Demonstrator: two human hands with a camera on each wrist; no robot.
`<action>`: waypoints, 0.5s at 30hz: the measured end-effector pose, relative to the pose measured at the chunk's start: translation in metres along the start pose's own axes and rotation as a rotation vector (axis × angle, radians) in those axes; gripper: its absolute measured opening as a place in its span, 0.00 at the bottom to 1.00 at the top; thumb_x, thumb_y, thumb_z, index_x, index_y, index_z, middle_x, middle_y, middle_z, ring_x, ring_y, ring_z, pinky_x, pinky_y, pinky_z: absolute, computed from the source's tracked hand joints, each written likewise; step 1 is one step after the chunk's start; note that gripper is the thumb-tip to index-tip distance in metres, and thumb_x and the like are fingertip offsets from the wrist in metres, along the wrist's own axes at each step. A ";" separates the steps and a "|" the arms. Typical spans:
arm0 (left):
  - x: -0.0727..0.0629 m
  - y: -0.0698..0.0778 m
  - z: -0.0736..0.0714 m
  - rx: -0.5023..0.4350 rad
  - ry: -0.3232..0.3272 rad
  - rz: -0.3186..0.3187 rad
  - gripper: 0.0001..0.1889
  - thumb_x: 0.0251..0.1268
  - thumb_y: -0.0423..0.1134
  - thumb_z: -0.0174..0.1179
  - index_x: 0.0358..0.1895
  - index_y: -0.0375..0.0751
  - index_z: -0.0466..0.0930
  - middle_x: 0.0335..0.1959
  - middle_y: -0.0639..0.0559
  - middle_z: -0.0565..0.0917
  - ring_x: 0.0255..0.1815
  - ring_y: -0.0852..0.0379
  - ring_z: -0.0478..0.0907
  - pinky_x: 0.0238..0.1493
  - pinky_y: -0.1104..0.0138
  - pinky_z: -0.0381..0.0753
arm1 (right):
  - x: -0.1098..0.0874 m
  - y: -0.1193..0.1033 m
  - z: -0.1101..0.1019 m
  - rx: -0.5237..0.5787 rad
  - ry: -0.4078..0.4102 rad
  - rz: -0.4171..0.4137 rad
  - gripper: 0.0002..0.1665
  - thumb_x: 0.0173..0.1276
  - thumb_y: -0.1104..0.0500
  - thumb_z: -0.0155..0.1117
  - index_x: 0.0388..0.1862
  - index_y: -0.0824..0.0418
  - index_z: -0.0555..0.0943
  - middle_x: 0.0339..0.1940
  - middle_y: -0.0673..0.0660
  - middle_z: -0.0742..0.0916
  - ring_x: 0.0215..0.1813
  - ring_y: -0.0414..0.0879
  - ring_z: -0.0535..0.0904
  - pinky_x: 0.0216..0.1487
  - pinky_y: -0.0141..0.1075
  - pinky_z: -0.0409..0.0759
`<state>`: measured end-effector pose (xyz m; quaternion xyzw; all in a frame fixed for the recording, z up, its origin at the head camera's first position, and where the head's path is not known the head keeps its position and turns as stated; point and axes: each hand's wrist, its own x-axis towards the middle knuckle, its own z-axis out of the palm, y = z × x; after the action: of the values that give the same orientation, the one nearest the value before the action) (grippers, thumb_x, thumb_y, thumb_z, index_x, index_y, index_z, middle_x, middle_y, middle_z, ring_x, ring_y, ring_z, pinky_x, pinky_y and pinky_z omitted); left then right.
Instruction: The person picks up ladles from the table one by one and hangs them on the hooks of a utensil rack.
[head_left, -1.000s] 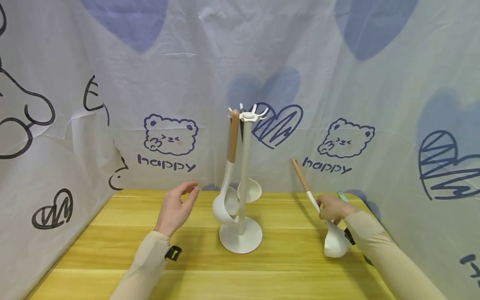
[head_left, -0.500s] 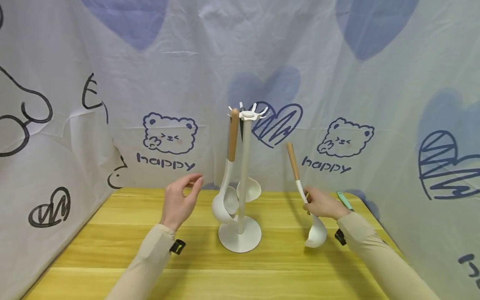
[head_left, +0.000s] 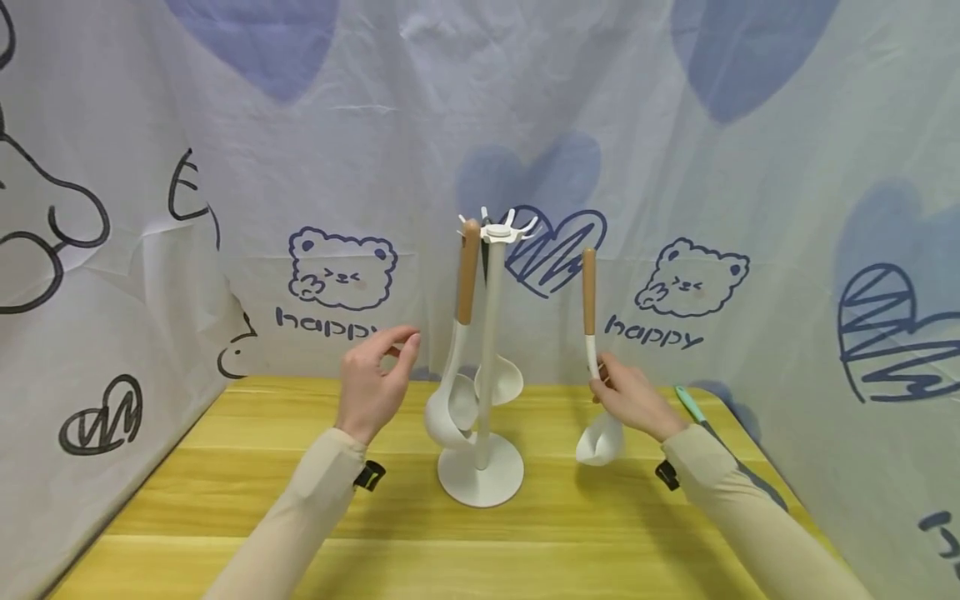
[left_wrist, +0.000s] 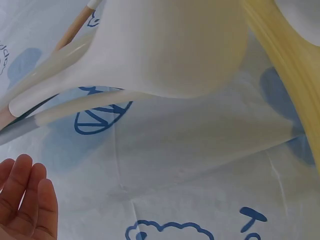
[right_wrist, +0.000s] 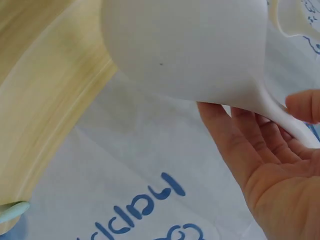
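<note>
A white ladle with a wooden handle (head_left: pixel 589 292) is in my right hand (head_left: pixel 633 396), which grips its white neck. It stands nearly upright, its bowl (right_wrist: pixel 185 45) down and raised off the table. My left hand (head_left: pixel 371 383) hovers left of the white utensil stand (head_left: pixel 489 333), fingers loosely bent and holding nothing. Another wooden-handled ladle (head_left: pixel 467 279) hangs on the stand's left side, its bowl close to the left wrist camera. Behind the pole hangs a utensil with a pale bowl (head_left: pixel 501 381) and a dark handle, mostly hidden.
A long utensil with a mint-green handle end (head_left: pixel 690 404) lies at the table's right edge, partly behind my right sleeve. The stand's round base (head_left: pixel 482 492) rests on the wooden table (head_left: pixel 420 542). Printed cloth (head_left: pixel 420 167) encloses the back and sides.
My right hand has lifted the ladle and carried it left toward the stand, turning it more upright. The left hand has moved slightly up and right.
</note>
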<state>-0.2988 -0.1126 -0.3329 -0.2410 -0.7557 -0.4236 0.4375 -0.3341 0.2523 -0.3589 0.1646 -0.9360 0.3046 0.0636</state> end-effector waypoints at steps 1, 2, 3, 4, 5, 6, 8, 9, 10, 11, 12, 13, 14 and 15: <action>0.002 0.001 0.001 -0.003 0.004 0.005 0.07 0.68 0.34 0.61 0.43 0.35 0.86 0.38 0.44 0.88 0.33 0.53 0.83 0.37 0.63 0.84 | 0.000 -0.002 0.000 0.008 0.010 -0.011 0.14 0.76 0.61 0.49 0.56 0.64 0.70 0.39 0.61 0.85 0.38 0.48 0.84 0.40 0.44 0.86; 0.004 0.003 0.002 -0.005 0.008 0.011 0.07 0.68 0.34 0.61 0.43 0.35 0.86 0.38 0.44 0.88 0.33 0.53 0.83 0.37 0.64 0.84 | 0.000 -0.004 0.001 0.015 0.021 -0.017 0.13 0.76 0.61 0.49 0.56 0.63 0.71 0.39 0.61 0.85 0.38 0.48 0.84 0.40 0.44 0.86; 0.007 0.004 0.003 -0.008 0.011 0.017 0.08 0.68 0.34 0.61 0.44 0.35 0.86 0.38 0.44 0.88 0.33 0.52 0.83 0.37 0.64 0.83 | 0.000 -0.007 0.001 0.021 0.031 -0.025 0.13 0.76 0.61 0.49 0.55 0.63 0.71 0.40 0.61 0.85 0.38 0.48 0.84 0.40 0.44 0.86; 0.010 0.006 0.004 -0.014 0.015 0.024 0.08 0.68 0.34 0.61 0.44 0.35 0.86 0.38 0.44 0.88 0.33 0.52 0.83 0.37 0.65 0.83 | 0.000 -0.009 0.001 0.031 0.039 -0.033 0.13 0.76 0.60 0.49 0.55 0.63 0.71 0.40 0.61 0.84 0.38 0.49 0.84 0.40 0.43 0.86; 0.013 0.008 0.005 -0.023 0.017 0.032 0.08 0.69 0.34 0.60 0.44 0.35 0.85 0.38 0.44 0.88 0.33 0.52 0.83 0.37 0.65 0.83 | 0.000 -0.011 0.001 0.034 0.047 -0.045 0.13 0.76 0.60 0.48 0.55 0.62 0.71 0.40 0.61 0.84 0.38 0.48 0.84 0.40 0.43 0.86; 0.017 0.009 0.006 -0.030 0.021 0.042 0.08 0.69 0.34 0.60 0.44 0.35 0.85 0.38 0.44 0.88 0.34 0.52 0.83 0.37 0.65 0.83 | 0.000 -0.014 0.001 0.041 0.057 -0.049 0.13 0.77 0.59 0.48 0.55 0.62 0.71 0.40 0.60 0.84 0.39 0.49 0.84 0.40 0.43 0.86; 0.023 0.013 0.008 -0.040 0.029 0.055 0.08 0.69 0.34 0.60 0.44 0.35 0.85 0.38 0.44 0.88 0.34 0.52 0.83 0.37 0.67 0.83 | 0.001 -0.018 0.002 0.051 0.075 -0.060 0.12 0.77 0.58 0.48 0.55 0.61 0.71 0.39 0.60 0.85 0.39 0.49 0.84 0.39 0.42 0.85; 0.025 0.014 0.008 -0.041 0.033 0.060 0.08 0.69 0.34 0.60 0.44 0.35 0.85 0.38 0.44 0.88 0.34 0.52 0.83 0.37 0.66 0.83 | 0.001 -0.019 0.002 0.056 0.082 -0.065 0.13 0.77 0.58 0.48 0.55 0.61 0.71 0.39 0.60 0.85 0.39 0.50 0.84 0.39 0.42 0.85; 0.027 0.015 0.009 -0.044 0.035 0.061 0.08 0.69 0.34 0.60 0.44 0.35 0.85 0.39 0.43 0.88 0.33 0.52 0.83 0.36 0.66 0.84 | 0.001 -0.021 0.002 0.064 0.088 -0.068 0.13 0.77 0.57 0.48 0.55 0.61 0.71 0.39 0.61 0.85 0.39 0.50 0.84 0.38 0.42 0.85; 0.029 0.016 0.010 -0.045 0.039 0.064 0.08 0.69 0.34 0.60 0.44 0.34 0.85 0.38 0.43 0.88 0.33 0.52 0.83 0.36 0.66 0.84 | 0.001 -0.023 0.003 0.068 0.094 -0.072 0.13 0.77 0.57 0.48 0.54 0.61 0.71 0.39 0.61 0.85 0.39 0.50 0.83 0.38 0.42 0.84; 0.031 0.017 0.010 -0.044 0.044 0.068 0.08 0.69 0.34 0.60 0.44 0.34 0.85 0.38 0.43 0.88 0.32 0.52 0.83 0.35 0.65 0.84 | 0.002 -0.024 0.003 0.074 0.101 -0.075 0.12 0.78 0.57 0.48 0.54 0.60 0.72 0.39 0.61 0.85 0.39 0.50 0.83 0.38 0.41 0.84; 0.032 0.018 0.011 -0.045 0.048 0.070 0.08 0.69 0.34 0.60 0.44 0.34 0.85 0.38 0.43 0.88 0.33 0.52 0.83 0.35 0.65 0.84 | 0.002 -0.025 0.003 0.078 0.107 -0.079 0.12 0.78 0.56 0.47 0.54 0.60 0.72 0.39 0.61 0.85 0.39 0.49 0.82 0.38 0.41 0.84; 0.034 0.019 0.011 -0.051 0.049 0.072 0.08 0.69 0.34 0.60 0.44 0.34 0.85 0.39 0.43 0.88 0.33 0.52 0.83 0.35 0.63 0.84 | 0.002 -0.027 0.003 0.082 0.113 -0.081 0.12 0.78 0.56 0.47 0.54 0.60 0.72 0.39 0.60 0.85 0.39 0.49 0.82 0.38 0.41 0.84; 0.036 0.020 0.011 -0.055 0.052 0.074 0.08 0.69 0.34 0.59 0.44 0.34 0.85 0.39 0.43 0.88 0.34 0.52 0.83 0.36 0.61 0.84 | 0.002 -0.028 0.004 0.084 0.119 -0.085 0.12 0.79 0.55 0.47 0.53 0.59 0.72 0.38 0.60 0.85 0.38 0.49 0.82 0.38 0.41 0.84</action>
<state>-0.3067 -0.0927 -0.2958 -0.2698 -0.7228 -0.4336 0.4656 -0.3266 0.2280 -0.3457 0.1883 -0.9092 0.3498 0.1248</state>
